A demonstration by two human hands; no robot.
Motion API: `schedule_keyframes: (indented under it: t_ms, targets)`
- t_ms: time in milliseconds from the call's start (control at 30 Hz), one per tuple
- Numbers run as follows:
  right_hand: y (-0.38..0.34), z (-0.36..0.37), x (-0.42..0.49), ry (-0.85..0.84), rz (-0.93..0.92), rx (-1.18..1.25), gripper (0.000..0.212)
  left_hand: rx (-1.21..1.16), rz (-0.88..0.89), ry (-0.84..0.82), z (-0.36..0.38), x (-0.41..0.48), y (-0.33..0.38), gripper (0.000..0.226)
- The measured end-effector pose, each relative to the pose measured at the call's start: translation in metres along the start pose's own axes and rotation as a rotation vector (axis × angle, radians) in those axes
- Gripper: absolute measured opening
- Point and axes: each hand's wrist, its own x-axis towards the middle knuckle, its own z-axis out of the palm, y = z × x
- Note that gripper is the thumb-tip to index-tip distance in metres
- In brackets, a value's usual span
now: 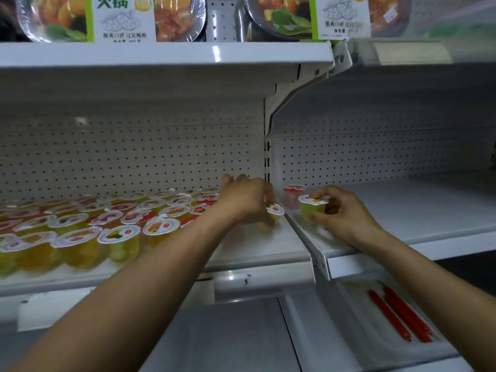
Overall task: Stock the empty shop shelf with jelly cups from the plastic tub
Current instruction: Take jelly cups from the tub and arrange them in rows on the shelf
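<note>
Several jelly cups (120, 237) in yellow, green and red with white foil lids fill the left part of the white middle shelf (257, 251). My left hand (247, 200) grips a yellow jelly cup (275, 213) at that shelf's right end. My right hand (341, 213) pinches a green jelly cup (312, 208) between thumb and fingers, low over the left end of the right-hand shelf (416, 210). A red jelly cup (294, 194) stands behind it near the pegboard back. The plastic tub is out of view.
A shelf above holds large packaged food trays (107, 20). A steel bracket and upright (268, 157) divide the two shelf bays. Below right, two red sticks (400, 312) lie in a clear wrapper on a lower shelf.
</note>
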Motion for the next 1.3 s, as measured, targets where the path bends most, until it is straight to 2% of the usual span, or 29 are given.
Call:
schedule_keyframes:
  t_ms: [167,433,733,800,1000,1200,1300]
  targets:
    - [-0.029,0.036,-0.013,-0.119,-0.065,0.043,0.034,-0.008,-0.039,-0.078,-0.006,-0.009,-0.037,0.045]
    - [-0.051,0.067,-0.024,-0.196,-0.102,0.024,0.034,0.129,0.042,-0.044,-0.009,-0.004,-0.066,0.050]
    - [-0.064,0.082,-0.033,-0.263,-0.133,0.110,0.037,-0.066,0.010,-0.245,-0.027,-0.004,-0.079,0.037]
    - [-0.066,0.086,-0.034,-0.279,-0.148,0.107,0.037,-0.122,0.000,-0.228,-0.032,-0.011,-0.080,0.033]
    - [-0.066,0.088,-0.034,-0.308,-0.146,0.121,0.041,-0.240,-0.056,-0.015,-0.041,-0.059,-0.092,0.034]
    - [-0.071,0.095,-0.035,-0.277,-0.151,0.075,0.040,-0.213,0.012,-0.085,-0.031,-0.093,-0.100,0.033]
    - [-0.071,0.092,-0.036,-0.312,-0.154,0.052,0.039,-0.162,0.024,-0.071,-0.025,-0.094,-0.100,0.036]
